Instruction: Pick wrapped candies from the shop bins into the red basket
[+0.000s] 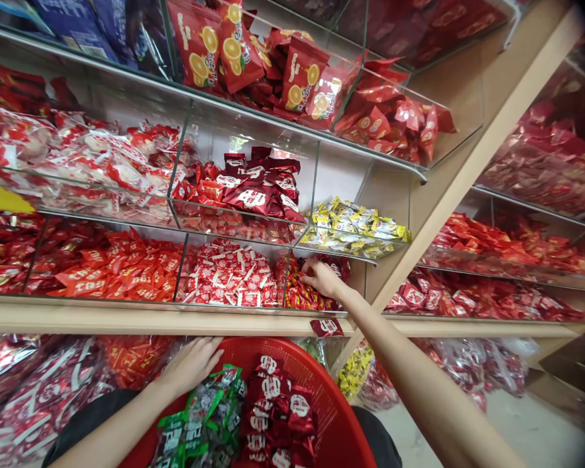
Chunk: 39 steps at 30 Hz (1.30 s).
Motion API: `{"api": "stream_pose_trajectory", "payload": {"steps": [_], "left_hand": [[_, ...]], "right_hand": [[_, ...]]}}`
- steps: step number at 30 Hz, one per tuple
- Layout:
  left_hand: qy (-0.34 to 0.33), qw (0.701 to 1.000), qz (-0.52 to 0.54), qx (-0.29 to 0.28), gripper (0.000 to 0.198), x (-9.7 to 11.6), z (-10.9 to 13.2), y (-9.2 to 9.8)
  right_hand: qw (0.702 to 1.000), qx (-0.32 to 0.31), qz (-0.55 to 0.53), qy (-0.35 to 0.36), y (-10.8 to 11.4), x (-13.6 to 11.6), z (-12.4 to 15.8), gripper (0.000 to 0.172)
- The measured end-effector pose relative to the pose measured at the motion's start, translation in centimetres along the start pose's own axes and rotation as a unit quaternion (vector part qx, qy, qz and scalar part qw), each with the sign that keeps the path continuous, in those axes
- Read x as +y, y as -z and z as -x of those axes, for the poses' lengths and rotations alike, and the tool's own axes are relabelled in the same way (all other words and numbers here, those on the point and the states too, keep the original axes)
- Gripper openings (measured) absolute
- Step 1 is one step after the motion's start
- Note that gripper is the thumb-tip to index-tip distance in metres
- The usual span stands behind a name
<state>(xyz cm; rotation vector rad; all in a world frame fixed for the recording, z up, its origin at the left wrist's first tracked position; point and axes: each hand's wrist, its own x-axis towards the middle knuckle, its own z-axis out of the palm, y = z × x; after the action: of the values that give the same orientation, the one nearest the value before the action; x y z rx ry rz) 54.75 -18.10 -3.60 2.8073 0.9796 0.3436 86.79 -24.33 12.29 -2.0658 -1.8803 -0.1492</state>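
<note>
Head view: the right hand, nearer, sits half-curled at small red-and-yellow wrapped sweets right under its fingers, lying every which way; any grip, I can't tell. The left hand spreads open, apparently empty, beside the round red plastic basket.

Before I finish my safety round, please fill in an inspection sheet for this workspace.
Surface: wooden ledge, with a single maroon packet on it.
Job's things: red basket holding green packets and dark red packets.
Clutter: bagged packets below the ledge.
Hands: right hand at the red-and-yellow packets, grip unclear; left hand open beside the basket's rim.
Cables: nothing seen.
Surroundings: wooden post; yellow packets shelved above the right hand; pale floor.
</note>
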Motion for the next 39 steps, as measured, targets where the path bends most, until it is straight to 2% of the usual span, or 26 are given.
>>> {"api": "stream_pose_trajectory", "payload": {"steps": [4,7,10,12,13,16,18,19,22,26,30,34,36,39], "left_hand": [[0.000,1.000,-0.024,-0.017,0.040,0.1,0.0,0.1],[-0.006,0.999,-0.034,-0.010,0.041,0.0,0.0,0.1],[-0.014,0.999,-0.047,-0.014,0.040,0.0,-0.1,0.1],[-0.014,0.998,-0.054,-0.025,0.040,0.1,-0.1,0.2],[-0.014,0.998,-0.055,-0.029,0.039,0.2,-0.1,0.2],[-0.011,0.998,-0.057,-0.035,0.040,0.5,-0.1,0.5],[-0.012,0.998,-0.060,-0.033,0.040,0.7,-0.1,0.6],[-0.012,0.998,-0.061,-0.033,0.041,0.7,-0.1,0.6],[-0.015,0.998,-0.058,-0.029,0.042,0.7,0.0,0.7],[-0.015,0.998,-0.059,-0.026,0.040,0.7,0.1,0.8],[-0.010,0.998,-0.061,-0.028,0.036,0.9,0.2,1.0],[-0.008,0.998,-0.055,-0.029,0.036,1.0,0.1,1.0],[-0.007,0.998,-0.054,-0.030,0.036,1.0,0.1,1.0],[-0.009,0.998,-0.056,-0.033,0.037,1.1,0.1,1.1]], "right_hand": [[0.995,0.090,-0.038,0.010,0.1,-0.7,1.7,0.022],[0.982,0.168,-0.080,0.042,0.4,-2.1,4.3,0.027],[0.971,0.179,-0.154,0.027,0.1,-4.3,7.7,0.026],[0.954,0.138,-0.267,-0.024,-0.9,-5.9,10.0,0.025],[0.933,0.108,-0.338,-0.056,-1.7,-6.6,11.0,0.025],[0.830,0.016,-0.537,-0.150,-4.5,-8.3,13.8,0.030],[0.761,-0.042,-0.615,-0.203,-6.3,-9.0,15.2,0.036],[0.736,-0.069,-0.635,-0.223,-7.0,-9.3,15.8,0.040],[0.704,-0.123,-0.658,-0.239,-8.3,-10.0,17.0,0.045],[0.677,-0.148,-0.683,-0.231,-8.8,-10.7,17.6,0.039],[0.680,-0.154,-0.681,-0.224,-8.9,-11.0,18.0,0.040],[0.715,-0.195,-0.633,-0.227,-10.1,-10.8,18.9,0.040],[0.753,-0.215,-0.582,-0.220,-11.1,-10.7,19.6,0.036],[0.848,-0.233,-0.445,-0.170,-12.7,-10.8,20.8,0.025]]}}
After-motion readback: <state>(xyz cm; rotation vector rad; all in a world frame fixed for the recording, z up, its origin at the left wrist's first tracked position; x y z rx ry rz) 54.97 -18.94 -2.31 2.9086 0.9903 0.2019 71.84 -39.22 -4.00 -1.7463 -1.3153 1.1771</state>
